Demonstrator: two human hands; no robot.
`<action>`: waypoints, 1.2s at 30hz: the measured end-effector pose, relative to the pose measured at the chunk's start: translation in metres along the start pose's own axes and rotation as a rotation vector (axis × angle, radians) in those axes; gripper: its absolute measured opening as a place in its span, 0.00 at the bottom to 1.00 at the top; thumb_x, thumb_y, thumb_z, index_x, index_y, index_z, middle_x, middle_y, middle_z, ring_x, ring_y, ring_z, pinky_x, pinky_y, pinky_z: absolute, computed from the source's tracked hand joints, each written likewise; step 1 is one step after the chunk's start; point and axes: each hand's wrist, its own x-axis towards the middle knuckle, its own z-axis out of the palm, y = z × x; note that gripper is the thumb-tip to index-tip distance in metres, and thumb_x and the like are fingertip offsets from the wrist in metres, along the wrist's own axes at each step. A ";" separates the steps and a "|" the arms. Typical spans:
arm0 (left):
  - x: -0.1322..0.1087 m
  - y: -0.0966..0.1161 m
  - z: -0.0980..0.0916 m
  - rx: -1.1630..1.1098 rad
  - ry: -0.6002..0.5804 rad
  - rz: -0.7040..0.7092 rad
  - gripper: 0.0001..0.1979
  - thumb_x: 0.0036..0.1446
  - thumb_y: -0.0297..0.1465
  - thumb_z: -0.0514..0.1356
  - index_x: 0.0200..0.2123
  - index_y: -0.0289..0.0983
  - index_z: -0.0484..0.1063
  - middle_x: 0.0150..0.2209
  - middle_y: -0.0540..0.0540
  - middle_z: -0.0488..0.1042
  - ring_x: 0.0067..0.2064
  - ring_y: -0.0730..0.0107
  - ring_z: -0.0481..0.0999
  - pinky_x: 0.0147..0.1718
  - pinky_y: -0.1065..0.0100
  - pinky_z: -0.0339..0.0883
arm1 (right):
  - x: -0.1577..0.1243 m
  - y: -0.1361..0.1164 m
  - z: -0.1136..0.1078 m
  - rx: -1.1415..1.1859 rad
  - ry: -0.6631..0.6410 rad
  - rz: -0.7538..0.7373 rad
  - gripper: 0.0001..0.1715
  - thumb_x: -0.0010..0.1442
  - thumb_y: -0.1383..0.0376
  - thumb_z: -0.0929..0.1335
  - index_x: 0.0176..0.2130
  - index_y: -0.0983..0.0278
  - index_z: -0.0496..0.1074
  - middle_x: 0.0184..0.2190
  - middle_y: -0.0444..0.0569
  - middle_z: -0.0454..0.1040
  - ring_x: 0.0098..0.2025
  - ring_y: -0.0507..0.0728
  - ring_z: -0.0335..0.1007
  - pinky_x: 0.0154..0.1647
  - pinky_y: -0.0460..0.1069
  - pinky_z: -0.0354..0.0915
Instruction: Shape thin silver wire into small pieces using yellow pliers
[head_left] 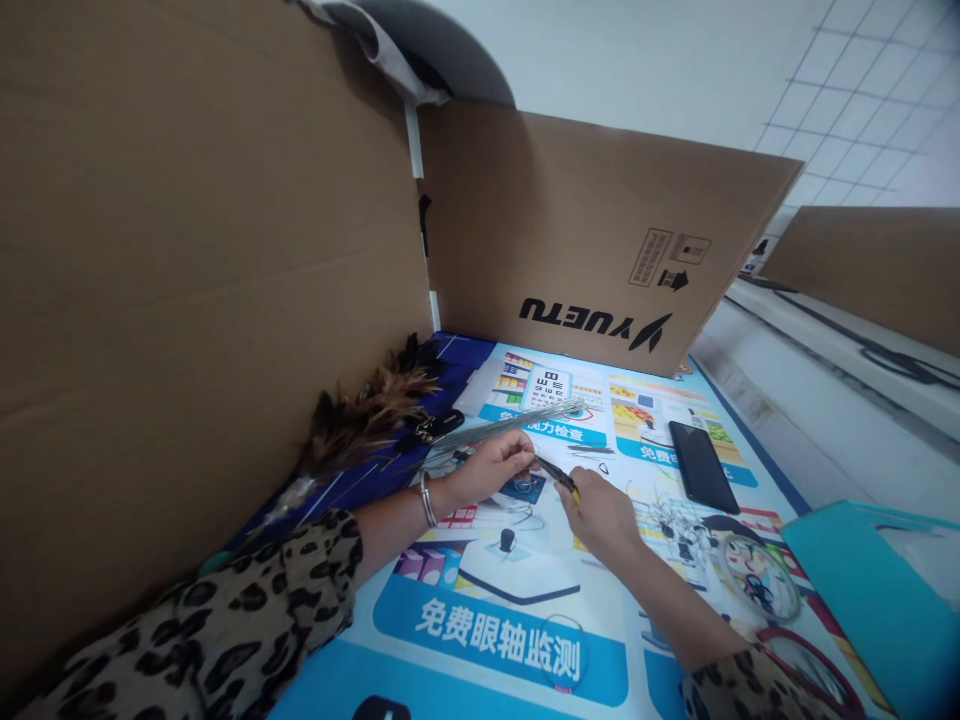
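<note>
My right hand [606, 512] is closed around a pair of pliers [556, 472] with dark jaws and a yellow handle. Its jaws point left, up to the fingertips of my left hand [491, 468]. Thumb and index finger of that hand are pinched together at the plier tips; whatever they hold is too small to make out. Just behind the left hand lies a bundle of thin silvery wires [517, 420], stretching diagonally over the printed tabletop sheet [480, 655]. A few short dark pieces [592, 450] rest beyond the pliers.
Cardboard panels stand along the left [210, 230] and back [600, 220]. Brown feathers [367, 400] lie by the left panel. To the right are a black phone [703, 466], a tangle of clear and dark bits [682, 535], a wire coil [796, 590] and a teal container [862, 590].
</note>
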 end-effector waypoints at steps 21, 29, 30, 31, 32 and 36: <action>0.000 0.002 0.000 0.009 -0.009 -0.009 0.09 0.58 0.34 0.51 0.33 0.34 0.64 0.27 0.50 0.67 0.28 0.77 0.66 0.28 0.73 0.61 | 0.000 -0.002 -0.003 -0.014 -0.055 0.025 0.20 0.61 0.51 0.52 0.37 0.61 0.62 0.33 0.48 0.68 0.34 0.53 0.65 0.28 0.46 0.50; 0.000 0.004 0.000 0.000 -0.008 -0.007 0.10 0.57 0.35 0.51 0.34 0.34 0.64 0.27 0.50 0.66 0.28 0.76 0.66 0.28 0.72 0.62 | 0.000 -0.003 -0.005 -0.008 -0.044 0.022 0.20 0.61 0.51 0.53 0.37 0.61 0.62 0.33 0.48 0.69 0.35 0.54 0.66 0.28 0.46 0.50; 0.000 0.004 0.000 0.002 -0.005 -0.007 0.09 0.57 0.35 0.51 0.34 0.34 0.64 0.27 0.50 0.66 0.28 0.76 0.66 0.28 0.72 0.62 | 0.000 -0.003 -0.005 -0.012 -0.046 0.025 0.20 0.61 0.51 0.53 0.37 0.62 0.62 0.33 0.48 0.69 0.35 0.54 0.66 0.28 0.46 0.50; 0.000 0.003 0.000 0.003 -0.002 -0.008 0.09 0.57 0.35 0.51 0.33 0.34 0.64 0.27 0.50 0.66 0.28 0.77 0.66 0.28 0.73 0.62 | 0.000 -0.003 -0.005 -0.016 -0.049 0.027 0.20 0.61 0.51 0.53 0.37 0.62 0.62 0.33 0.48 0.69 0.35 0.54 0.66 0.28 0.46 0.50; 0.000 0.003 0.000 0.004 -0.001 -0.009 0.10 0.57 0.35 0.51 0.33 0.34 0.64 0.27 0.50 0.66 0.28 0.76 0.66 0.28 0.73 0.62 | 0.000 -0.003 -0.005 -0.018 -0.051 0.028 0.20 0.61 0.51 0.53 0.37 0.62 0.62 0.33 0.48 0.69 0.35 0.54 0.66 0.28 0.46 0.50; 0.000 0.002 0.000 -0.001 -0.002 -0.009 0.10 0.57 0.35 0.51 0.33 0.34 0.64 0.26 0.50 0.66 0.28 0.77 0.66 0.28 0.73 0.61 | 0.000 -0.003 -0.003 -0.012 -0.038 0.019 0.20 0.61 0.51 0.52 0.37 0.61 0.62 0.33 0.48 0.69 0.34 0.54 0.66 0.28 0.46 0.50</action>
